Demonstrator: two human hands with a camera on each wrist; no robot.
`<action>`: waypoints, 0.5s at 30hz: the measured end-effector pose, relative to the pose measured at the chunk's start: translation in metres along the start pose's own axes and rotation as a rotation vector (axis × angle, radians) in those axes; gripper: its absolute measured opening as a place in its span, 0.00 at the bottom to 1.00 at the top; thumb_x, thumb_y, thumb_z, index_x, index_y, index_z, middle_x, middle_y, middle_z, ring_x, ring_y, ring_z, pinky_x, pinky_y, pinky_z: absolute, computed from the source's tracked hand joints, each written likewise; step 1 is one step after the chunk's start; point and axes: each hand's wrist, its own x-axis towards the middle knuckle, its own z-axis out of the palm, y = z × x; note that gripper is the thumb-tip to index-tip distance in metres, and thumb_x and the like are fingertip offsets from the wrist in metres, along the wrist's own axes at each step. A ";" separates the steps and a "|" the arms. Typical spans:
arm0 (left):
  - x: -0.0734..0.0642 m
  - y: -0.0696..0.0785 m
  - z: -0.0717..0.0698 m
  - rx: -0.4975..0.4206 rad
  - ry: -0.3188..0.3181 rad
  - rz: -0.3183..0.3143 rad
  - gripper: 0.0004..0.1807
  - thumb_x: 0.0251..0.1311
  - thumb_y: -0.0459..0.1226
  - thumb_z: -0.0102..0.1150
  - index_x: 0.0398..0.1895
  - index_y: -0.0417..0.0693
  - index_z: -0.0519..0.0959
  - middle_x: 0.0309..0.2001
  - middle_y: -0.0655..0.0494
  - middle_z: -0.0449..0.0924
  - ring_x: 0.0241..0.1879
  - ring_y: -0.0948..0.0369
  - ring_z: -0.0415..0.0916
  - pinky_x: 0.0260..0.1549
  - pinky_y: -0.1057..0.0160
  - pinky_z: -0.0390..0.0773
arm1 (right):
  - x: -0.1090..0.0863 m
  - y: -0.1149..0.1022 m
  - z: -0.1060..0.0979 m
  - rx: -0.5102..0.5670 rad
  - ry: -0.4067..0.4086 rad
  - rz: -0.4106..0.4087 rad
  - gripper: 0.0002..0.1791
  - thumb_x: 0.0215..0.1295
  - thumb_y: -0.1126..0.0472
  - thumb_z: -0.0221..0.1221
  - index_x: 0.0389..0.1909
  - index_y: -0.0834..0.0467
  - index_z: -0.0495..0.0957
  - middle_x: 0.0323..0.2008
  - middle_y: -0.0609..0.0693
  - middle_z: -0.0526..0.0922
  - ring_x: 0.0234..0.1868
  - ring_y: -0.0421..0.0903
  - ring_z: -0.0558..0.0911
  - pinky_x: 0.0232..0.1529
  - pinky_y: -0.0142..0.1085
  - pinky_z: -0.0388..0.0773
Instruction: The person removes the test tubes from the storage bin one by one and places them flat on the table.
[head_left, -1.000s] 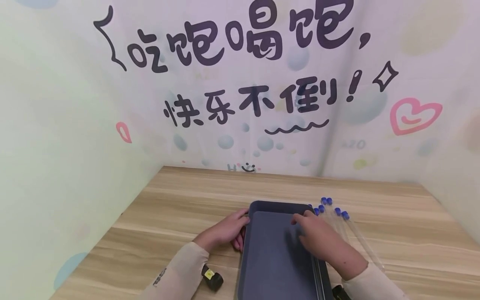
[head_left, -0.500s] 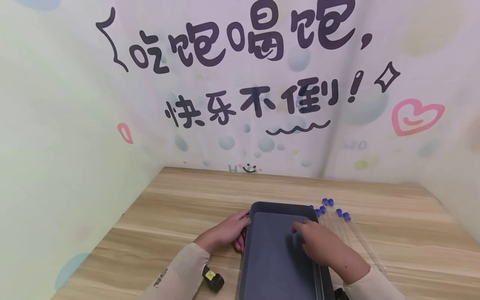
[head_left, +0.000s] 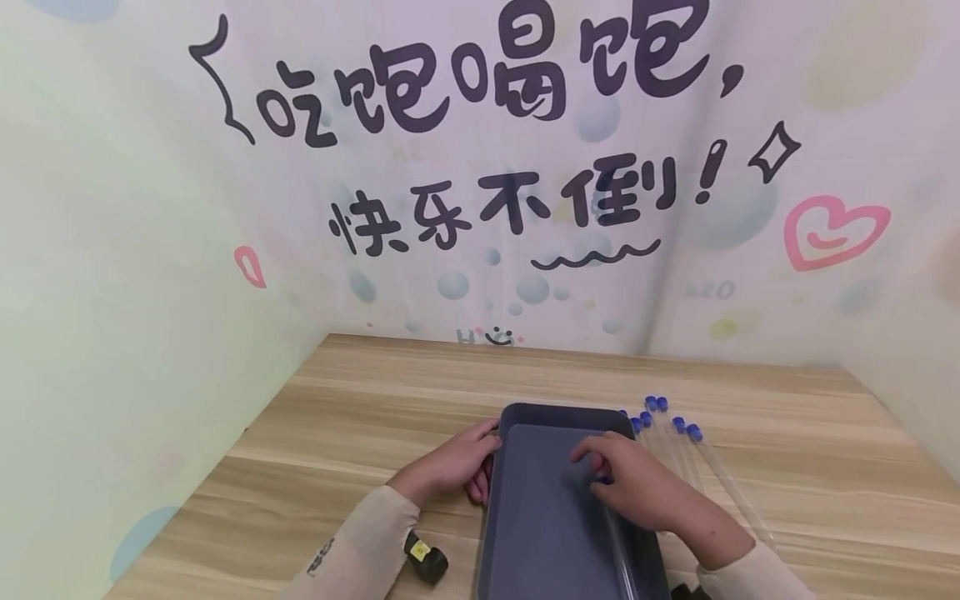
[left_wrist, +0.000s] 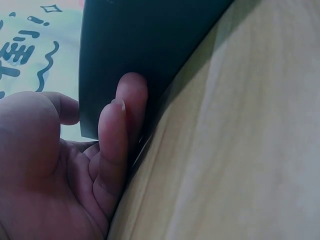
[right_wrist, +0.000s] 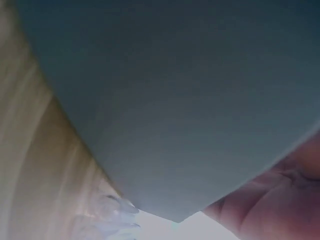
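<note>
A dark grey rectangular tray (head_left: 536,508) lies on the wooden table. My left hand (head_left: 453,462) holds its left side near the far end; in the left wrist view, fingers (left_wrist: 132,97) lie against the tray's outer wall. Over the tray's right side, my right hand (head_left: 637,483) pinches a clear tube (head_left: 622,554) near its end, where a bit of blue shows. The tube slants over the tray floor toward me. The right wrist view is mostly filled by the tray wall (right_wrist: 185,125), which hides the fingertips.
Several clear tubes with blue caps (head_left: 694,432) lie on the table (head_left: 390,392) to the right of the tray. A black device with a yellow label (head_left: 423,557) sits at my left wrist. A printed curtain (head_left: 495,292) stands behind the table.
My right hand has moved slightly left and further over the tray. The tube beneath it has swung inward from the tray's right rim. My left hand stays at the left side.
</note>
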 end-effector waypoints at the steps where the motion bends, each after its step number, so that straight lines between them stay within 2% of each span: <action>1: 0.000 0.000 0.000 0.001 0.001 0.001 0.24 0.70 0.43 0.32 0.69 0.61 0.55 0.14 0.45 0.75 0.10 0.56 0.75 0.11 0.56 0.77 | 0.000 0.001 0.000 0.023 0.008 0.002 0.18 0.49 0.72 0.59 0.42 0.54 0.78 0.30 0.46 0.74 0.31 0.39 0.70 0.29 0.30 0.69; 7: 0.000 0.000 0.000 0.007 0.001 0.001 0.24 0.70 0.43 0.32 0.69 0.61 0.55 0.14 0.44 0.75 0.10 0.56 0.75 0.11 0.56 0.78 | 0.000 0.006 0.000 0.117 0.022 0.052 0.18 0.50 0.73 0.60 0.41 0.53 0.78 0.35 0.50 0.75 0.35 0.42 0.73 0.32 0.31 0.73; 10: 0.000 0.000 0.000 0.000 0.000 0.001 0.24 0.70 0.44 0.32 0.69 0.61 0.55 0.14 0.44 0.75 0.11 0.55 0.75 0.11 0.56 0.78 | 0.000 0.010 0.000 0.199 0.011 0.063 0.17 0.51 0.72 0.61 0.43 0.54 0.77 0.40 0.53 0.77 0.39 0.46 0.77 0.34 0.31 0.75; 12: 0.000 0.000 0.000 -0.005 0.000 0.002 0.24 0.70 0.44 0.33 0.69 0.61 0.56 0.14 0.44 0.75 0.11 0.55 0.75 0.11 0.56 0.77 | -0.001 0.011 -0.001 0.288 -0.018 0.073 0.16 0.53 0.69 0.61 0.44 0.55 0.76 0.44 0.56 0.77 0.40 0.47 0.79 0.33 0.32 0.77; 15: 0.000 0.000 0.000 -0.005 0.003 -0.001 0.24 0.70 0.44 0.33 0.69 0.61 0.55 0.14 0.44 0.75 0.10 0.55 0.75 0.11 0.56 0.77 | -0.004 0.012 -0.004 0.461 -0.093 0.100 0.18 0.56 0.65 0.61 0.49 0.60 0.74 0.47 0.61 0.76 0.36 0.49 0.81 0.31 0.34 0.80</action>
